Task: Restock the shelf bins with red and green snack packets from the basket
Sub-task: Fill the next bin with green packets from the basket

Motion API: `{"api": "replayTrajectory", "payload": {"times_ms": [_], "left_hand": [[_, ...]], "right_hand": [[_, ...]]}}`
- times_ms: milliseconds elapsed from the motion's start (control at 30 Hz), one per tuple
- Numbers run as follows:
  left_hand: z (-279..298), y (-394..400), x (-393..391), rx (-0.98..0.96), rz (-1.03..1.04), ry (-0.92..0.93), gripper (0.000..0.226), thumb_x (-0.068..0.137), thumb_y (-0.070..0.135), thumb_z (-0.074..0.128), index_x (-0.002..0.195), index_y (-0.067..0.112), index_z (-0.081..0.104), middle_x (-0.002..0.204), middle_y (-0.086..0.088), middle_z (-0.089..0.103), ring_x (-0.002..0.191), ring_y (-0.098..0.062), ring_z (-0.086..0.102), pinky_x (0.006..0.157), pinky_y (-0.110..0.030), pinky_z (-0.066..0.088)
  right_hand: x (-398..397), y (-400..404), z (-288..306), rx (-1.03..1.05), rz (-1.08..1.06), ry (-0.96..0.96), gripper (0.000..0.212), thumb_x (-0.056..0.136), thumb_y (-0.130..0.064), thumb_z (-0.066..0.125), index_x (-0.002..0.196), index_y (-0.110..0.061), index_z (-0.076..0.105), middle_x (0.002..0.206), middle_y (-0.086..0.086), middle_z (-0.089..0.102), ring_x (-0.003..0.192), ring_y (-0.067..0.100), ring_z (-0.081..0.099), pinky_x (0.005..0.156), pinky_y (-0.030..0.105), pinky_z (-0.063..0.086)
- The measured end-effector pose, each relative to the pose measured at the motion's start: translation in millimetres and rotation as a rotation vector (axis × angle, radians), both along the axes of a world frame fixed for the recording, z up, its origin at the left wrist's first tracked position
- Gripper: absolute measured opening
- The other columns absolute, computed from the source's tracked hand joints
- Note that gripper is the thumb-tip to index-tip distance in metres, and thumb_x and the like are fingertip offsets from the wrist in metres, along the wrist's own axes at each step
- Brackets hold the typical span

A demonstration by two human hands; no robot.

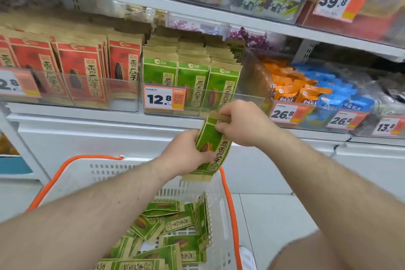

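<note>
Both hands hold a small stack of green snack packets [215, 147] upright in front of the shelf, just below the green bin. My left hand [186, 153] grips the stack's lower left side, and my right hand [238, 123] pinches its top edge. A clear bin [247, 92] on the shelf holds rows of green packets [192, 76] standing upright. To its left, another clear bin [122, 103] holds red packets [81, 68]. Below my arms, the white basket [72, 173] with an orange rim holds several loose green packets [166, 234].
Right of the green bin are bins of orange packets [293, 87] and blue packets [337, 94]. Price tags [164, 98] hang on the bin fronts. An upper shelf [197, 12] carries other goods. A white cabinet front [98, 138] stands behind the basket.
</note>
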State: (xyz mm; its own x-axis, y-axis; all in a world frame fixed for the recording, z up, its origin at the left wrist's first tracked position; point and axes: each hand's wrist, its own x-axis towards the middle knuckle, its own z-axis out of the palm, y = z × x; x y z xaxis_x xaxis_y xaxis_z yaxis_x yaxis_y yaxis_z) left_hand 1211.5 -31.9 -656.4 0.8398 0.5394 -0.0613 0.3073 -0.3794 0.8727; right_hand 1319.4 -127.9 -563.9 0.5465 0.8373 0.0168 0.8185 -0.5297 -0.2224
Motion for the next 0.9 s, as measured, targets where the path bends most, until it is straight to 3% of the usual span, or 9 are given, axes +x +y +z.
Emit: {"api": "replayTrajectory", "payload": {"times_ms": [67,233,367,500,700,900], "left_hand": [[18,-4,17,0.054,-0.029,-0.043,0.022,0.080,0.024,0.078,0.098,0.029,0.066,0.096,0.011,0.072,0.088,-0.009,0.068,0.083,-0.032,0.055],[64,-2,48,0.296,-0.086,-0.173,0.030,0.078,0.036,0.078,0.103,0.036,0.061,0.095,0.018,0.066,0.087,-0.002,0.062,0.074,-0.023,0.052],[94,14,67,0.788,0.019,-0.219,0.045,0.081,0.040,0.072,0.122,0.028,0.059,0.120,0.008,0.059,0.112,-0.017,0.053,0.095,-0.038,0.044],[109,31,87,1.048,0.094,-0.146,0.052,0.085,0.034,0.065,0.134,0.030,0.048,0.136,0.009,0.048,0.129,-0.017,0.040,0.105,-0.039,0.029],[99,52,105,1.206,0.093,0.156,0.087,0.083,0.058,0.063,0.151,0.028,0.020,0.159,0.000,0.022,0.148,-0.024,0.013,0.116,-0.049,0.013],[84,63,108,1.255,0.129,0.068,0.088,0.081,0.055,0.067,0.149,0.032,0.017,0.154,0.006,0.027,0.144,-0.020,0.020,0.110,-0.044,0.021]], "right_hand": [[10,-11,15,0.090,-0.050,0.012,0.008,0.094,-0.030,0.064,0.096,-0.025,0.070,0.094,-0.004,0.068,0.090,0.018,0.063,0.076,0.034,0.056],[35,-37,59,0.290,-0.164,-0.151,0.009,0.094,-0.031,0.063,0.095,-0.029,0.072,0.086,-0.008,0.066,0.085,0.018,0.061,0.066,0.029,0.046],[51,-54,83,0.547,-0.250,-0.372,0.016,0.090,-0.032,0.066,0.102,-0.030,0.076,0.094,-0.001,0.074,0.094,0.028,0.064,0.081,0.039,0.053],[72,-52,75,0.779,-0.227,-0.571,0.014,0.088,-0.025,0.068,0.097,-0.023,0.079,0.091,0.005,0.075,0.089,0.033,0.066,0.075,0.040,0.053],[106,-27,52,0.880,-0.183,-0.667,0.016,0.079,-0.019,0.068,0.089,-0.012,0.079,0.083,0.008,0.076,0.076,0.033,0.071,0.064,0.038,0.055],[110,-27,49,0.953,-0.198,-0.756,0.013,0.079,-0.018,0.069,0.088,-0.016,0.079,0.084,0.004,0.075,0.074,0.031,0.070,0.057,0.040,0.056]]}}
